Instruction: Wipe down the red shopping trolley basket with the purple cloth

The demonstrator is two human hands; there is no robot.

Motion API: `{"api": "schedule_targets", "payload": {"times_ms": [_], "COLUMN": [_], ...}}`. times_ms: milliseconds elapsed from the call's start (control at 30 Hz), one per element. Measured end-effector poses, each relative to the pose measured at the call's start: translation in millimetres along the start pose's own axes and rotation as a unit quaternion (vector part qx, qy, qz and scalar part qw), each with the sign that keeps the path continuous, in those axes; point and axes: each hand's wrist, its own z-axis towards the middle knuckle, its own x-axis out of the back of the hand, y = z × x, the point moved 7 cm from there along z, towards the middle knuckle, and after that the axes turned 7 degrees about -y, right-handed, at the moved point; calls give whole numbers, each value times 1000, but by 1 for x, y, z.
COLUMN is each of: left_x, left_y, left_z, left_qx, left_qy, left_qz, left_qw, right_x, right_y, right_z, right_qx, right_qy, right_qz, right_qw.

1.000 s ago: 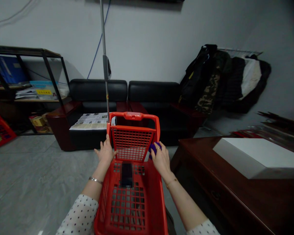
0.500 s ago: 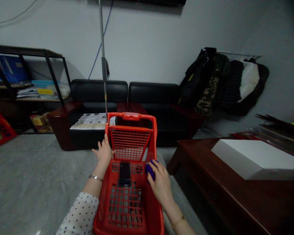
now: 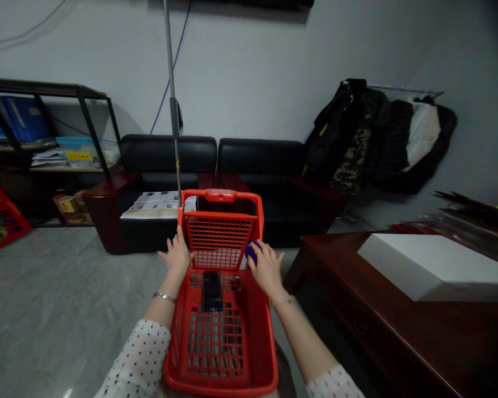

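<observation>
Sofa (image 3: 216, 166), black, stretching across the middle of the frame against the pale wall, its lower part being hidden behind the red basket. Desk (image 3: 398, 342), dark wood, filling the lower right and running off the right and bottom edges. Shelf (image 3: 45, 132), metal-framed, standing at the left edge and being cut off there, papers on it too small to read. Coats (image 3: 382, 138) hanging in a dark heap at upper right, single garments hard to separate. Red basket (image 3: 260, 331) sitting at lower centre, near rim almost reaching the bottom edge, support beneath it out of sight. White box (image 3: 431, 265) lying flat on the desk, right end being cut off. Pole (image 3: 172, 99) rising from behind the basket's handle and leaving the top of the frame. Newspaper (image 3: 157, 204) lying on the left sofa seat, partly being covered by the basket.

Left hand (image 3: 177, 255) resting open, fingers apart, against the left upright of the basket's raised grid panel. Right hand (image 3: 266, 266) lying over a purple object (image 3: 251, 251) at the panel's right upright, fingers fanning out; hard to tell whether clamping it or only pressing on it. Dark patch (image 3: 212, 290) sitting blurred on the basket floor just below the panel, impossible to identify. Purple object mostly being hidden under the fingers, shape unclear.
</observation>
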Motion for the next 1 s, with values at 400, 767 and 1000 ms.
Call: {"api": "schedule_targets", "payload": {"times_ms": [400,767,1000], "left_x": [-3,-1,-7], "left_y": [5,0,0], "left_z": [-2,-1,6], "left_qx": [-28,-6,-27], "left_qy": [-10,12,3], "left_qz": [28,39,26], "left_qw": [999,999,999], "right_x": [3,-1,4], "right_y": [16,1,7], "right_z": [64,-93,31], "right_qx": [5,58,13], "right_qy": [57,23,34], "right_qz": [20,64,35], "right_qw": [998,996,999]}}
